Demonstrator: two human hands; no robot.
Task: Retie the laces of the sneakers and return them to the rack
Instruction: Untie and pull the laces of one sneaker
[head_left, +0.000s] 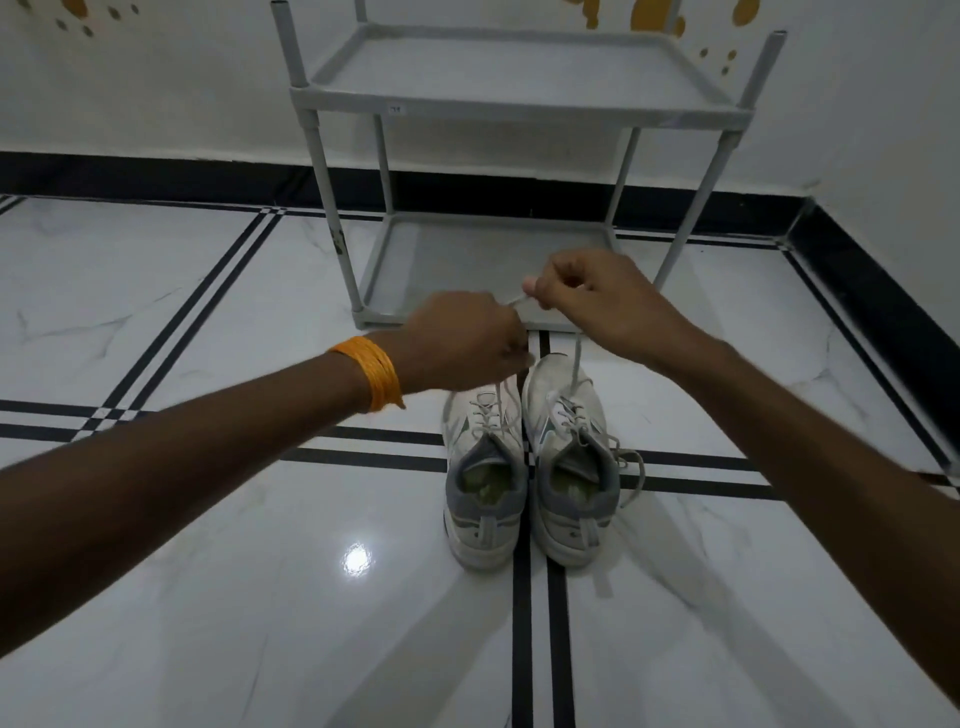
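- Sneakers (530, 462) side by side on floor (208, 597), near rack (498, 208).
- Left hand (467, 345) and right hand (602, 296) pinch lace (575, 364) ends, raised over toes.

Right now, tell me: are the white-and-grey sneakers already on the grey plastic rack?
No: both white-and-grey sneakers stand on the tiled floor before the grey plastic rack.

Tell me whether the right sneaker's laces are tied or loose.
Loose. The right sneaker shows no bow; one lace rises to the right hand, and another trails onto the floor.
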